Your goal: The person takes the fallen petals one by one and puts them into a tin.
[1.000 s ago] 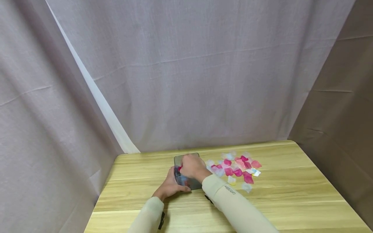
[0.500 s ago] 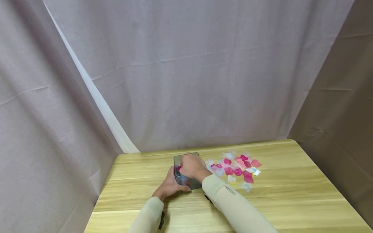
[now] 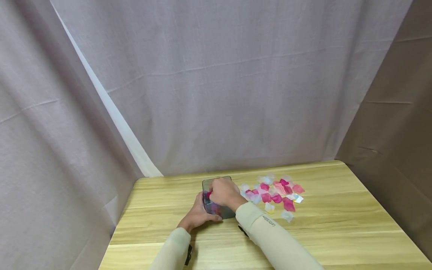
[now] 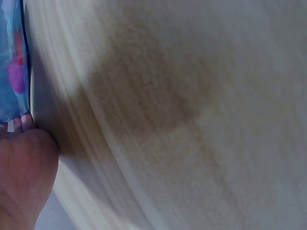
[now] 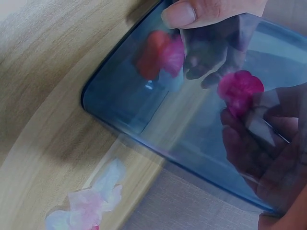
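Note:
A see-through blue-grey plastic box (image 3: 227,213) stands on the table, its rim upward. My left hand (image 3: 197,215) grips it from the left, thumb along the near side; in the left wrist view that hand (image 4: 26,165) shows at the box's edge. My right hand (image 3: 223,192) reaches down into the box's opening with fingers curled. Pink petals (image 5: 240,91) sit at the fingertips of the right hand (image 5: 268,148) in the right wrist view, pinched there. An orange-red petal (image 5: 152,53) and a magenta petal (image 5: 172,56) lie inside the box.
Loose pink, white and pale blue petals (image 3: 276,198) are scattered on the wooden table (image 3: 330,228) right of the box. Grey curtains (image 3: 236,93) hang behind and to the left, with a brown curtain (image 3: 395,150) on the right.
Both hands keep nearly the same place at the box. More pink and purple now shows through the box's near wall, below the right hand.

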The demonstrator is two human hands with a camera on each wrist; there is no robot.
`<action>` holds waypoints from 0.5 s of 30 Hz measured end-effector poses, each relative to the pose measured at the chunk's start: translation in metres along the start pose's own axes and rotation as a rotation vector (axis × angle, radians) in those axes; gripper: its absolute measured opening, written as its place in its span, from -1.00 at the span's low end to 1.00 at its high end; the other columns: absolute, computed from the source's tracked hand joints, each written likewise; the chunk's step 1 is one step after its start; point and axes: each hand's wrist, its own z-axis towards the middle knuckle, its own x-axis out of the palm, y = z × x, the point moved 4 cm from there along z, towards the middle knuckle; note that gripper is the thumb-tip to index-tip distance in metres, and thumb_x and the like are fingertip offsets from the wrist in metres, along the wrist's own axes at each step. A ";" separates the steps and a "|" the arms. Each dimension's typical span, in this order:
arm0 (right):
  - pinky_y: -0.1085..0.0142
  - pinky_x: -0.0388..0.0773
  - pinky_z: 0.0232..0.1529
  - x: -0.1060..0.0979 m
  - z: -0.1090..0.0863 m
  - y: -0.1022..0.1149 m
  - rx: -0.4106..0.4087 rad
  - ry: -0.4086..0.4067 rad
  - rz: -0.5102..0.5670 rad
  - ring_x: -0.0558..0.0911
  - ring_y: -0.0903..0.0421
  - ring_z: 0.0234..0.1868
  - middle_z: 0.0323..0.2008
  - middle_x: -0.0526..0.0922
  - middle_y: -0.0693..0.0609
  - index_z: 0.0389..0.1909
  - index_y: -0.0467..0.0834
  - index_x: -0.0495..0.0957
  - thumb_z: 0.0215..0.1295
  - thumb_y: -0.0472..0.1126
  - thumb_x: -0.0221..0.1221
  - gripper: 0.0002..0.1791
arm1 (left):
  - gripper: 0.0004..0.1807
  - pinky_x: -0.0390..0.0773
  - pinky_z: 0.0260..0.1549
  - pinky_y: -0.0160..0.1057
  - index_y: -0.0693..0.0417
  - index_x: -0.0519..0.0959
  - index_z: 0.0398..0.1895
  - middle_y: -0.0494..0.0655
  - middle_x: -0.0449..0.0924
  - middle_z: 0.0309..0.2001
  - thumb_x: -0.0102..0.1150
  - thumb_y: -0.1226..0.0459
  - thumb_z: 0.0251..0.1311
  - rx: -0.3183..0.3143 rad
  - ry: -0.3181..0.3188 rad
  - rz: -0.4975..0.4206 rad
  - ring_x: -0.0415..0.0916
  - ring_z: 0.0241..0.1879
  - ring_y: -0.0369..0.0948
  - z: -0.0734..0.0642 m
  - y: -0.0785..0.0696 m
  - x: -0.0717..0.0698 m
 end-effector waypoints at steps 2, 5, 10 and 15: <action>0.34 0.11 -0.64 0.001 0.001 0.000 0.000 0.002 -0.001 0.22 0.22 -0.64 -0.77 0.17 0.20 -0.81 0.08 0.28 0.14 -0.25 0.19 -0.58 | 0.20 0.44 0.36 -0.01 0.02 0.10 0.55 0.10 0.31 0.43 0.73 0.19 -0.10 -0.002 -0.007 0.012 0.43 0.30 -0.03 0.000 0.000 0.000; 0.34 0.15 -0.63 0.002 0.001 -0.001 0.003 0.003 -0.006 0.25 0.22 -0.63 -0.76 0.22 0.21 -0.79 0.09 0.36 0.16 -0.25 0.19 -0.61 | 0.19 0.46 0.33 -0.04 0.03 0.10 0.54 0.10 0.31 0.42 0.74 0.19 -0.10 0.002 -0.008 0.009 0.44 0.29 -0.03 0.000 0.001 0.000; 0.33 0.18 -0.64 0.003 0.000 -0.002 0.005 0.004 -0.005 0.27 0.22 -0.63 -0.76 0.24 0.20 -0.78 0.09 0.41 0.18 -0.24 0.19 -0.63 | 0.18 0.45 0.33 -0.08 0.02 0.10 0.54 0.10 0.31 0.42 0.73 0.20 -0.09 0.007 0.004 -0.005 0.44 0.28 -0.04 0.001 0.002 0.001; 0.34 0.20 -0.62 0.000 0.000 -0.003 -0.003 0.001 0.014 0.29 0.22 -0.62 -0.75 0.26 0.21 -0.76 0.10 0.43 0.23 -0.22 0.20 -0.62 | 0.19 0.47 0.33 -0.06 0.02 0.10 0.54 0.10 0.31 0.43 0.73 0.21 -0.10 0.001 0.002 -0.017 0.45 0.29 -0.03 0.002 0.000 0.001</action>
